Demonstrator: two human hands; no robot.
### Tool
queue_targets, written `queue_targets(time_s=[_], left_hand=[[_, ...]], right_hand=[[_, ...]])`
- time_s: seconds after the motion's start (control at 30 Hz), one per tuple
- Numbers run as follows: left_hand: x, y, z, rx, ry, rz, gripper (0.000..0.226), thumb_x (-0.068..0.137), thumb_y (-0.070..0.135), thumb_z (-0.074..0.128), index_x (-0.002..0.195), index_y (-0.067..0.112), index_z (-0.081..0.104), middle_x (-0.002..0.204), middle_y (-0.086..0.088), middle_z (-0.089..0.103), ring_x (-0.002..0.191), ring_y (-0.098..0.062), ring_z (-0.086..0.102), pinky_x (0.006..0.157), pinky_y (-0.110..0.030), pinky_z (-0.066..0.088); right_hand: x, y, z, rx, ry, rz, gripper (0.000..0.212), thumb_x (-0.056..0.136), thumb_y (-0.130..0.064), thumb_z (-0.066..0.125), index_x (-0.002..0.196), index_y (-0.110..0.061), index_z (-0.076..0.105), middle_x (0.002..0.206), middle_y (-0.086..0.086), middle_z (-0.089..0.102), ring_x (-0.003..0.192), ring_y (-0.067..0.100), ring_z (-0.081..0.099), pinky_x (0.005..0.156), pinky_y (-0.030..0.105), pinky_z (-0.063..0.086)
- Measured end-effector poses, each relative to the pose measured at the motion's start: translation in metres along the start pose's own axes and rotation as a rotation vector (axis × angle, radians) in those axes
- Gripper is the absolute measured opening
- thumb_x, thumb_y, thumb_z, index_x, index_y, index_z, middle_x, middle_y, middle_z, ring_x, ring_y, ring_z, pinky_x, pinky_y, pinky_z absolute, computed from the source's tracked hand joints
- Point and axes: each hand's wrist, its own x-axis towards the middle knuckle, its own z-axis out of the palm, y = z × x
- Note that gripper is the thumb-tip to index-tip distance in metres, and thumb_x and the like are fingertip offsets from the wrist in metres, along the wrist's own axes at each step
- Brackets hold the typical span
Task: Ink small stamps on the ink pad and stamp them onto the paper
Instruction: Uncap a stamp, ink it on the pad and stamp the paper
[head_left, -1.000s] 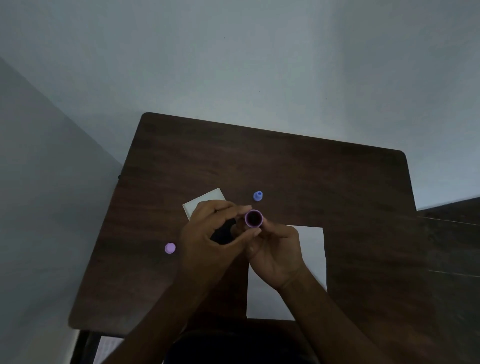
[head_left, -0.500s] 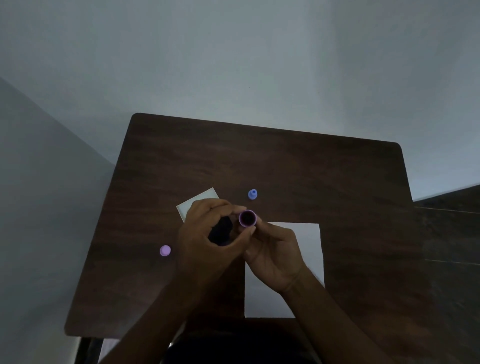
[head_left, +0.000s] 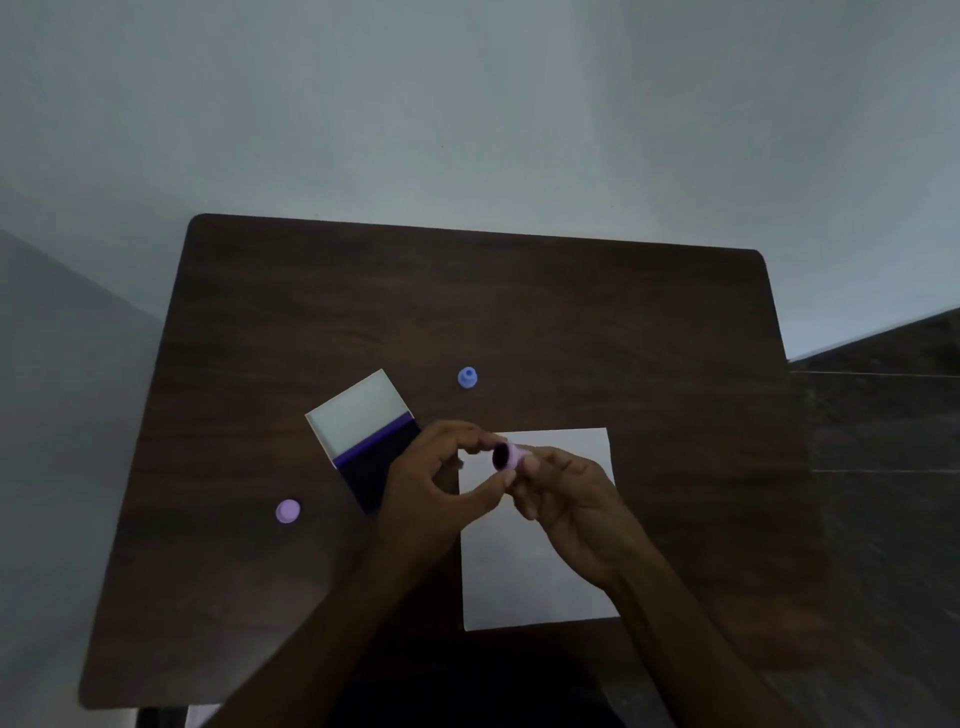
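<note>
On the desk (head_left: 519, 312), a lilac stamp (head_left: 287, 511) waits far left, beside the opened ink pad (head_left: 374, 457). The left hand (head_left: 441, 493) curls half-closed, fingertips steadying the purple stamp (head_left: 506, 456) pinched in the right hand (head_left: 571, 499), likely checking its face above the paper (head_left: 540, 571). A blue stamp (head_left: 467, 376) stands behind.

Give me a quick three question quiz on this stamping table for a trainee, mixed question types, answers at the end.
1. True or false: the blue stamp stands on the paper.
2. Which hand grips the purple stamp? A) right hand B) left hand C) neither
3. Fill in: the loose purple piece lies to the ___ of the ink pad.

Key: 1 false, it stands on the table; 2 A; 3 left.
</note>
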Motion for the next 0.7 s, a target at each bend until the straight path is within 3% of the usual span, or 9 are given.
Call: queue_targets(time_s=[0.1, 0.17, 0.27, 0.37, 0.57, 0.7], left_hand=[[-0.005, -0.021, 0.008, 0.032, -0.087, -0.075, 0.042, 0.071, 0.041, 0.077, 0.101, 0.060, 0.054, 0.105, 0.037, 0.055, 0.099, 0.012, 0.052, 0.071, -0.001, 0.043], [-0.008, -0.038, 0.014, 0.118, -0.088, -0.134, 0.048, 0.073, 0.042, 0.076, 0.116, 0.048, 0.054, 0.118, 0.026, 0.052, 0.102, 0.004, 0.054, 0.081, -0.011, 0.047], [-0.008, -0.061, 0.019, 0.377, -0.142, -0.332, 0.052, 0.079, 0.040, 0.070, 0.126, 0.029, 0.053, 0.133, 0.005, 0.050, 0.119, -0.011, 0.046, 0.102, -0.031, 0.035], [0.000, -0.074, 0.021, 0.554, -0.073, -0.290, 0.053, 0.076, 0.044, 0.071, 0.122, 0.020, 0.058, 0.128, -0.005, 0.056, 0.116, -0.022, 0.050, 0.101, -0.036, 0.034], [0.017, -0.082, 0.028, 0.761, -0.053, -0.139, 0.049, 0.070, 0.047, 0.076, 0.111, 0.020, 0.065, 0.112, -0.008, 0.064, 0.102, -0.029, 0.055, 0.091, -0.041, 0.040], [0.019, -0.084, 0.031, 0.866, -0.072, -0.136, 0.050, 0.065, 0.052, 0.078, 0.102, 0.022, 0.066, 0.105, -0.005, 0.065, 0.097, -0.026, 0.055, 0.085, -0.039, 0.041]], right_hand=[[0.004, 0.000, -0.007, -0.332, 0.154, -0.035, 0.034, 0.072, -0.039, 0.078, 0.092, -0.012, 0.075, 0.084, 0.009, 0.073, 0.067, 0.021, 0.064, 0.060, 0.024, 0.053], [0.012, 0.005, -0.007, -0.630, 0.308, -0.052, 0.035, 0.064, -0.053, 0.078, 0.078, -0.020, 0.076, 0.074, -0.001, 0.073, 0.064, 0.017, 0.066, 0.059, 0.021, 0.054], [0.029, 0.017, -0.005, -1.039, 0.490, -0.058, 0.031, 0.076, -0.052, 0.068, 0.071, -0.022, 0.067, 0.065, -0.008, 0.066, 0.061, 0.010, 0.062, 0.058, 0.017, 0.046], [0.045, 0.027, 0.000, -1.135, 0.502, -0.044, 0.029, 0.086, -0.043, 0.060, 0.069, -0.021, 0.060, 0.062, -0.009, 0.058, 0.059, 0.007, 0.056, 0.057, 0.014, 0.037], [0.071, 0.037, 0.003, -1.175, 0.448, 0.016, 0.027, 0.089, -0.034, 0.060, 0.088, -0.007, 0.065, 0.084, 0.007, 0.068, 0.074, 0.013, 0.059, 0.074, 0.023, 0.046], [0.082, 0.043, 0.004, -1.158, 0.443, -0.079, 0.019, 0.083, -0.029, 0.069, 0.083, -0.012, 0.058, 0.082, 0.002, 0.065, 0.070, 0.008, 0.055, 0.063, 0.013, 0.042]])
